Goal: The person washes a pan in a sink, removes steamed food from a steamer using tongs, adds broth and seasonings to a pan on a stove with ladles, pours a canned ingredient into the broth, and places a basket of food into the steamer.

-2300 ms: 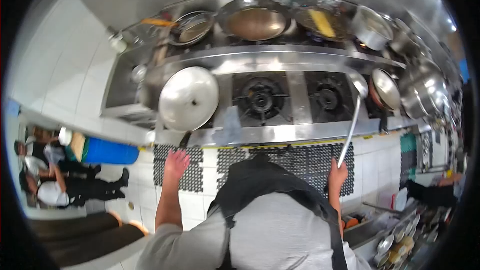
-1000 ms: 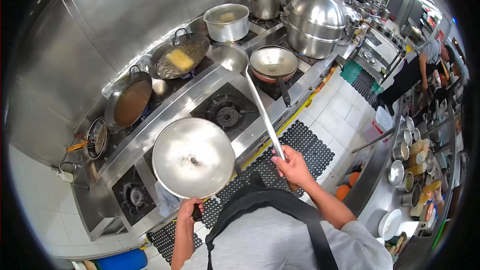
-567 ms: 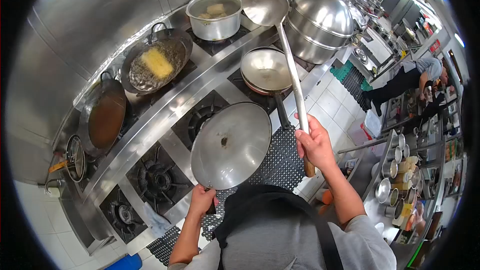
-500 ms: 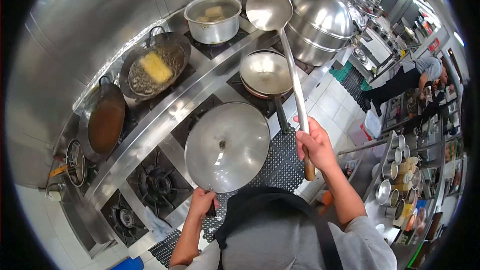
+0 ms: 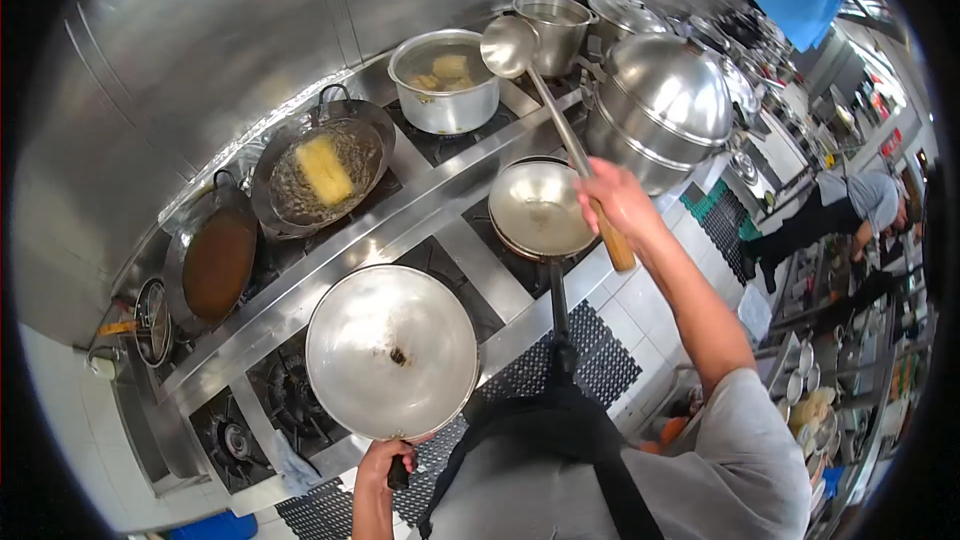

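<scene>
My left hand (image 5: 383,462) is closed round the dark handle of a wide metal frying pan (image 5: 350,380), which I hold over the stove's front burners. A small dark patch marks the middle of the pan. In my right hand (image 5: 622,202) is a long ladle (image 5: 560,120), gripped near its wooden end, its bowl raised in front of the big pots. Below the ladle, a smaller pan (image 5: 540,210) rests on a burner with its handle toward me. In the oil of a black wok (image 5: 375,130) lies a yellow block of food (image 5: 325,170).
Left of that wok stands another wok (image 5: 215,265) with brown liquid, then a strainer (image 5: 152,325). A pot (image 5: 448,110) holding pale pieces in liquid and a lidded steamer (image 5: 665,90) line the back. A co-worker (image 5: 840,205) bends at the far right. A cloth (image 5: 293,465) hangs at the stove's front.
The frying pan has moved left over the front burners. My right hand has risen and reached forward with the ladle, whose bowl now sits farther off near the back pots. The view has shifted slightly.
</scene>
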Tool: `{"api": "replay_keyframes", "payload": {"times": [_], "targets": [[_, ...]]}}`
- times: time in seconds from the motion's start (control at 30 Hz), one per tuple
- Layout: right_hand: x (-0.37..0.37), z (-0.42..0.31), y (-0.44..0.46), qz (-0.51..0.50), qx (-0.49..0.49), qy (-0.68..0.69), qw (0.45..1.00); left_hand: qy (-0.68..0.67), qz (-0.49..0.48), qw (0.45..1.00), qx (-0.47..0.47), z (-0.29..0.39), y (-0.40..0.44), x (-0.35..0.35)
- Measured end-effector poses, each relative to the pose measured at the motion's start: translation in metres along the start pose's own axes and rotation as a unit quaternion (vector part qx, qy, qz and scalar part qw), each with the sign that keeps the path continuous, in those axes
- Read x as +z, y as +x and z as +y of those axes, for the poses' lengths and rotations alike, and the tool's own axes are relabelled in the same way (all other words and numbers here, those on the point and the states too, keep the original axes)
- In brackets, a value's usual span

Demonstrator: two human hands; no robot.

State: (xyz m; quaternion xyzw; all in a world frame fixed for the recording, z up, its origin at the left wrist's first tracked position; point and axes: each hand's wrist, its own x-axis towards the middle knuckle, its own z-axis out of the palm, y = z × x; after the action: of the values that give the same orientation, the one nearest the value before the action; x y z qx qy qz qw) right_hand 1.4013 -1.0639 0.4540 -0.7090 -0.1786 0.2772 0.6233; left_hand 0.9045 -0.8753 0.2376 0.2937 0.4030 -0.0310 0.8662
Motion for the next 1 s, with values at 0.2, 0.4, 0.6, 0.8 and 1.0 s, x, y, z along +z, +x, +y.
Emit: {"api": "replay_keyframes", "payload": {"times": [0.2,0.4,0.6,0.8,1.0], "targets": [[-0.035,-0.013,0.181,-0.027,-0.123,-0.320,0.939,-0.095,0.044,0.993,0.047,-0.007,-0.006,0.108],[-0.040,-0.047,0.249,-0.144,0.029,-0.254,0.956,-0.184,0.025,0.983,0.006,0.016,0.035,0.212],[-0.056,-0.093,0.281,-0.297,0.334,0.229,0.865,-0.272,-0.108,0.956,-0.023,0.059,0.104,0.284],[-0.063,-0.099,0.283,-0.302,0.327,0.298,0.844,-0.213,-0.134,0.968,-0.003,0.101,0.161,0.329],[-0.078,-0.114,0.261,-0.314,0.322,0.333,0.829,-0.208,-0.101,0.973,0.013,0.129,0.201,0.352]]}}
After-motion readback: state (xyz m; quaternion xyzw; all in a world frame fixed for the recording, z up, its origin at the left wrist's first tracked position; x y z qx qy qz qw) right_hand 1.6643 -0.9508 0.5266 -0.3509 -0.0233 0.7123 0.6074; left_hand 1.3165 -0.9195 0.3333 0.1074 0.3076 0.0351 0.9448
